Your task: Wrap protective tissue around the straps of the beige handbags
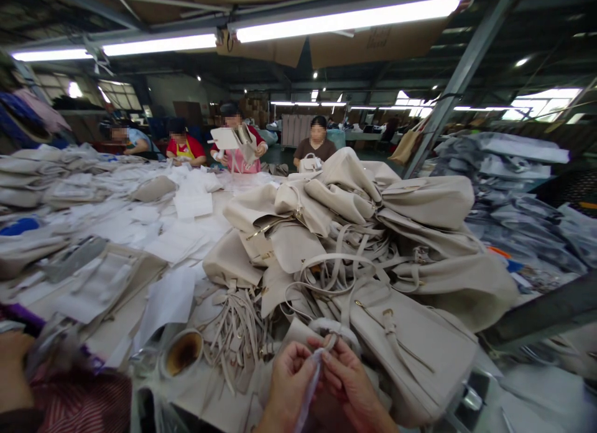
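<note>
Low in the middle of the head view, my left hand (289, 376) and my right hand (349, 376) meet with fingers pinched together. A soft white strip (310, 392) hangs down from my left fingers. Between the fingertips of my right hand is a narrow beige strap (332, 341), its lower part hidden by the fingers. Just behind them a thick pale loop (336, 327) curves over. A beige handbag (410, 343) with a gold zipper and a buckled strap lies close to my right hand. Left of my hands is a bundle of thin beige straps (240, 327).
Beige handbags (424, 200) are heaped ahead and to the right. White paper sheets (193, 196) cover the table's left side. A stained round cup (184, 352) stands near my left. A striped sleeve (84, 395) of a neighbour is at lower left. Several co-workers sit or stand across the table.
</note>
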`<state>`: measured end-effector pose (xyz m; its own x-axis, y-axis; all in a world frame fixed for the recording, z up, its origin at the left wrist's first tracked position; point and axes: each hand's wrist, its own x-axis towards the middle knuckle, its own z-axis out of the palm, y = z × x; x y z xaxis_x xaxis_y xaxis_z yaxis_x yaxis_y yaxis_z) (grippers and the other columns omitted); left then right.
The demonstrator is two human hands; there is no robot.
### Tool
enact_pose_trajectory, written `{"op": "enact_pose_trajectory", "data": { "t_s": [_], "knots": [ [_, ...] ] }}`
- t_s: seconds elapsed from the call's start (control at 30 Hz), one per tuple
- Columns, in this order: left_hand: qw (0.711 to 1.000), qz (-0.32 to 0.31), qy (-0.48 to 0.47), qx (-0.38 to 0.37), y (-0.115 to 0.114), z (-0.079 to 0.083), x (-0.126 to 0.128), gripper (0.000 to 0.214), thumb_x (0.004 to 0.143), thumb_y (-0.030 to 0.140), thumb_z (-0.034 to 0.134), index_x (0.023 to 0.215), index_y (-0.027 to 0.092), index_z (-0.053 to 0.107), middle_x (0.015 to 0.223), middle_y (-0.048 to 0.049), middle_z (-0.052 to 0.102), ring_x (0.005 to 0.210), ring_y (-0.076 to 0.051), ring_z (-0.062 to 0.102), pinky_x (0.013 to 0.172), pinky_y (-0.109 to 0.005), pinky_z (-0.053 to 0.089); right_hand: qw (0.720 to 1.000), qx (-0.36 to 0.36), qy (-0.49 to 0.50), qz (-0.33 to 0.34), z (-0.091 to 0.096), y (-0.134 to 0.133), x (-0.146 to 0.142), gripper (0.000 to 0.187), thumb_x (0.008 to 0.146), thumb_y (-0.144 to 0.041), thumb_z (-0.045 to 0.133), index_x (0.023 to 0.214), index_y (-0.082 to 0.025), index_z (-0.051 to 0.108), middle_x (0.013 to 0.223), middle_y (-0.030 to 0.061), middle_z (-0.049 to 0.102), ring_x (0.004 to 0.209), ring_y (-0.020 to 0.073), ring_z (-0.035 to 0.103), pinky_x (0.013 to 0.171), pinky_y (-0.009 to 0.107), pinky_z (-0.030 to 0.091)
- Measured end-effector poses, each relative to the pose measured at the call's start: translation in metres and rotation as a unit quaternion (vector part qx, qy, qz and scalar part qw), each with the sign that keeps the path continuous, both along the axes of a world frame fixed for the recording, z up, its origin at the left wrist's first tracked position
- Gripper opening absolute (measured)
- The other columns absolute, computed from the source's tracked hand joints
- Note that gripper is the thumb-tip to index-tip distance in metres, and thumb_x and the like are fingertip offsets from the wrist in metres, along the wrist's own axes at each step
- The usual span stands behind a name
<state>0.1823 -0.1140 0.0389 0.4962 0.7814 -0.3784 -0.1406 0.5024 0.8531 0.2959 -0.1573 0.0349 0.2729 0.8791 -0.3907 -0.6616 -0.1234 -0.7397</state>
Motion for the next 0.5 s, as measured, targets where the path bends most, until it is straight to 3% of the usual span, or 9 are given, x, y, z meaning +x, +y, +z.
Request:
{"op": "enact_pose_trajectory", "data": {
  "t_s": [0.13,0.23,0.3,0.4,0.5],
  "knots": [
    [0.997,0.038,0.006,0.068,0.001,0.004,0.000,0.043,0.063,0.049,0.083,0.066,0.018,0.053,0.055,0.0054,0.054,0.050,-0.008,0.048,0.048,-0.019,0.036,1.000,-0.001,-0.018,-0.020,0.001,-0.001,0.002,0.051,0.050,-0.047,0.095,0.084,-0.019,0.069,0.047,-0.0144,0.033,0.040,0.0002,0.018,0.037,0.014,0.010],
    [0.998,0.034,0.007,0.060,0.006,0.004,-0.003,0.039,0.054,0.036,0.088,0.069,0.018,0.056,0.063,0.0033,0.060,0.058,-0.010,0.053,0.055,-0.021,0.041,1.000,0.002,-0.022,-0.019,0.002,-0.003,0.004,0.049,0.049,-0.047,0.096,0.081,-0.020,0.069,0.048,-0.0134,0.036,0.041,0.0001,0.019,0.037,0.015,0.010],
    [1.000,0.008,-0.011,-0.003,0.008,0.005,-0.007,0.040,0.054,0.039,0.086,0.072,0.018,0.057,0.062,0.0029,0.059,0.056,-0.012,0.053,0.055,-0.023,0.041,1.000,0.005,-0.023,-0.007,0.003,-0.005,0.005,0.051,0.049,-0.047,0.095,0.086,-0.019,0.073,0.047,-0.0136,0.035,0.041,0.0001,0.019,0.038,0.014,0.012],
    [0.992,-0.060,-0.051,-0.102,0.009,0.011,-0.010,0.039,0.066,0.053,0.072,0.081,0.018,0.063,0.063,-0.0005,0.060,0.059,-0.017,0.058,0.055,-0.027,0.044,1.000,0.009,-0.020,0.019,0.004,-0.007,0.005,0.057,0.052,-0.049,0.094,0.096,-0.017,0.076,0.045,-0.0133,0.035,0.041,0.0004,0.018,0.038,0.014,0.013],
    [0.994,-0.086,-0.020,-0.066,0.009,0.015,-0.010,0.031,0.069,0.047,0.068,0.076,0.017,0.064,0.062,-0.0007,0.059,0.058,-0.015,0.054,0.055,-0.025,0.039,0.999,0.018,-0.022,0.029,0.004,-0.010,0.005,0.056,0.055,-0.048,0.092,0.099,-0.018,0.076,0.047,-0.0119,0.038,0.043,0.0011,0.021,0.040,0.014,0.016]
  ]
}}
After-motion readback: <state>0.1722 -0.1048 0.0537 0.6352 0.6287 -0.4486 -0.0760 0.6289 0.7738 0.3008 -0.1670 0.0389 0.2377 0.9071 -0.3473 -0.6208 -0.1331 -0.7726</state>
